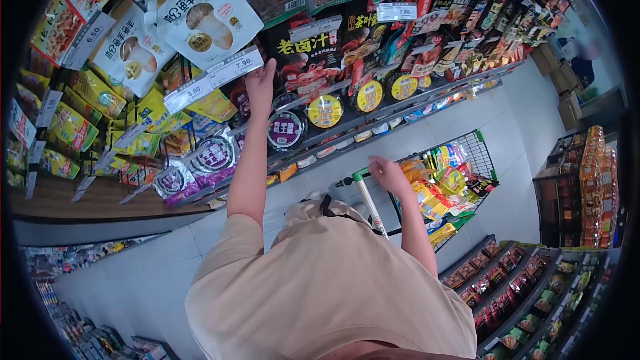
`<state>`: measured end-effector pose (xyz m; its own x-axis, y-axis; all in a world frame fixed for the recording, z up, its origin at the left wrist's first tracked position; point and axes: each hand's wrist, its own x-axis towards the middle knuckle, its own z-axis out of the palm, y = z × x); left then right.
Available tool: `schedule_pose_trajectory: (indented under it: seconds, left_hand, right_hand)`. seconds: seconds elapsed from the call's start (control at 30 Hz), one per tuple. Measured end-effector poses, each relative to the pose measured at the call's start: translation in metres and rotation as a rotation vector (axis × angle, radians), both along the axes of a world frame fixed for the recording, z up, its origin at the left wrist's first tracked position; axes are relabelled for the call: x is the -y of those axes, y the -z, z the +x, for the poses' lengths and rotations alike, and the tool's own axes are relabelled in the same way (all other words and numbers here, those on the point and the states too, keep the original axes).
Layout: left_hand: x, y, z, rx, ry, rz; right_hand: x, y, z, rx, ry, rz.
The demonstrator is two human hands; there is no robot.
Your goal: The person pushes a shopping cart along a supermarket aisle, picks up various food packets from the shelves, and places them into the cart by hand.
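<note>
My left hand [260, 88] reaches up to the shelf, fingers stretched beside the end of a white price label strip [230, 70] marked 7.90. A black seasoning packet [308, 57] with yellow writing hangs just right of it; some of my fingers are hidden, and I see nothing clearly held. My right hand [389, 176] hovers near the green-ended handle [361, 175] of a shopping cart [481, 150], its fingers loosely bent and apart. Inside the cart lie several colourful food packets [437, 197].
White mushroom pouches [210, 17] and yellow packets [97, 93] hang at the left. Round tubs with yellow lids [325, 111] line the lower shelf. A snack rack [520, 293] stands at lower right, and cardboard boxes [567, 83] are stacked further back. Grey floor tiles [150, 287] run beneath me.
</note>
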<state>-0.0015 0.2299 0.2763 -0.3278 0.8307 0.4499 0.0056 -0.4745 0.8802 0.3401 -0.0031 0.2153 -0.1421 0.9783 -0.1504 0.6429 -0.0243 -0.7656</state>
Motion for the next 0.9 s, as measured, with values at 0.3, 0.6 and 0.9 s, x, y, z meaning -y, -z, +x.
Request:
schedule_pose_trajectory:
  seconds: [0.3,0.6,0.9]
  left_hand:
    - [-0.019,-0.029,0.010,0.094,0.136,-0.057]
    - [-0.045,-0.041,-0.009,-0.192,0.111,-0.176]
    - [-0.059,-0.027,0.011,0.000,-0.022,-0.222]
  right_hand:
    - [-0.154,-0.124,-0.058,-0.329,0.058,0.465]
    - [-0.258,-0.147,-0.108,-0.466,0.035,0.525]
    - [-0.292,-0.141,-0.106,-0.633,0.102,0.413]
